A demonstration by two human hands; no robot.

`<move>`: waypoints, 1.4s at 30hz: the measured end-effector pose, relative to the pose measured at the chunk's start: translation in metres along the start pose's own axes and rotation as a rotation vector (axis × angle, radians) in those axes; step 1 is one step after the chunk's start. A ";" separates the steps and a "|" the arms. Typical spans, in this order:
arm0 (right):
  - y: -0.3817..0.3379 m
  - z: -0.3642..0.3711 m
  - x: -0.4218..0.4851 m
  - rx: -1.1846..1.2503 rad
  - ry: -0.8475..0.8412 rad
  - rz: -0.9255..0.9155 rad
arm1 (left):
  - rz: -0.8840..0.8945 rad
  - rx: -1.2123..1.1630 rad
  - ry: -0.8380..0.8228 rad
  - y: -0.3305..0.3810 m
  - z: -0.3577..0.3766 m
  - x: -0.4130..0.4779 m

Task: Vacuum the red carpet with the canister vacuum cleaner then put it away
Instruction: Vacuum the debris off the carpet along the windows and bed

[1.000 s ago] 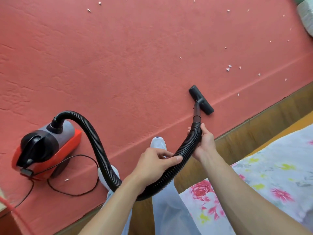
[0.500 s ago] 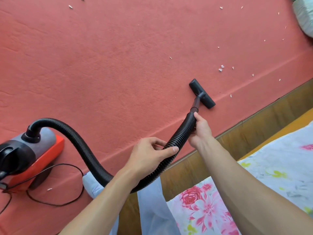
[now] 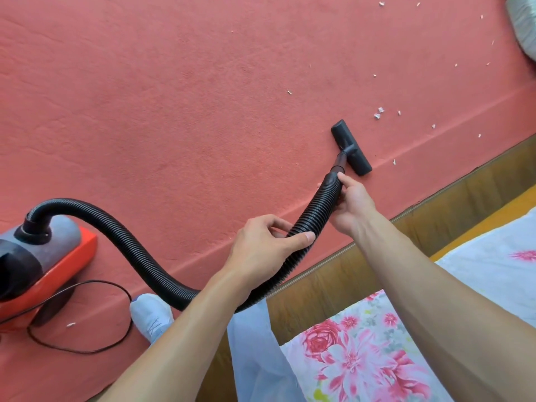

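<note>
One canister vacuum cleaner [image 3: 43,256] stands on the red carpet [image 3: 174,111], far left of the nozzle [image 3: 351,152]. One ribbed hose [image 3: 139,256] joins them. The single nozzle lies flat on the carpet.

The left hand [image 3: 261,250] has its fingers wrapped round the hose mid-length, below-left of the nozzle. The right hand [image 3: 352,204] grips the hose end just behind the nozzle.

White scraps [image 3: 378,113]: roughly fifteen, mostly right of and beyond the nozzle; the smallest are hard to count. One cord [image 3: 116,338] loops far below-left of the nozzle.

The wooden bed frame [image 3: 435,221] edge runs close below-right of the nozzle. Open carpet extends beyond and left of it.
</note>
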State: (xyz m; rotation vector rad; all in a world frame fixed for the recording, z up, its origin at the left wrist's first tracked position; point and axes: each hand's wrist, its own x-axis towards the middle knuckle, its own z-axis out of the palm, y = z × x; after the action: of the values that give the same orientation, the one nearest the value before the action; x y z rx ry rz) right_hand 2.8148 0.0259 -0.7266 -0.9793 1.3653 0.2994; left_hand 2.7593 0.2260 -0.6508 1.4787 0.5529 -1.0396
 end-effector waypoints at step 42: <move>0.012 0.005 -0.091 -0.465 -0.096 0.115 | -0.079 0.078 -0.511 -0.002 -0.087 -0.057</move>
State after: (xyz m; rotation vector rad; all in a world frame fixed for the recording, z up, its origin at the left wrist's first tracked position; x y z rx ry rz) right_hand 2.7882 0.0685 -0.6496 -1.2503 1.2918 0.7662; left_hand 2.7543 0.3224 -0.6113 1.1985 0.2069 -1.4533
